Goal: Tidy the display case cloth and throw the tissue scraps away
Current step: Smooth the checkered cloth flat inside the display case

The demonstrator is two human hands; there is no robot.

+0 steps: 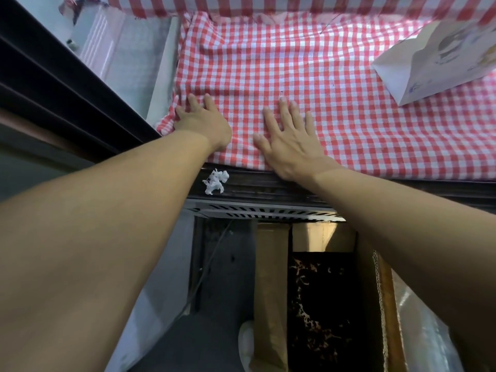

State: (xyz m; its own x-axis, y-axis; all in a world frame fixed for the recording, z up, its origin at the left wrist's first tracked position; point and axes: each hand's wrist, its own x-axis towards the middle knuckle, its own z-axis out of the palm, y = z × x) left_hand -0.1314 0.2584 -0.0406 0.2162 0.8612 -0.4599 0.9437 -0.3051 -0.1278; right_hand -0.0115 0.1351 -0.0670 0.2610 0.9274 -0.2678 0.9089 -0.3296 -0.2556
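Observation:
A red-and-white checked cloth [308, 76] covers the floor of the display case. My left hand [202, 120] presses on its near left corner, where the fabric is bunched against the case wall; its fingers lie spread on the cloth. My right hand [288, 138] rests flat on the cloth near the front edge, fingers apart. A crumpled white tissue scrap [215, 181] lies on the dark sill of the case, between my two forearms and just in front of the cloth's edge.
A white paper bag [429, 63] lies on the cloth at the far right. A dark sliding-door track [67, 89] runs along the left. Below the sill are a slotted vent [263, 210], cardboard pieces [271, 291] and plastic wrap [424, 331].

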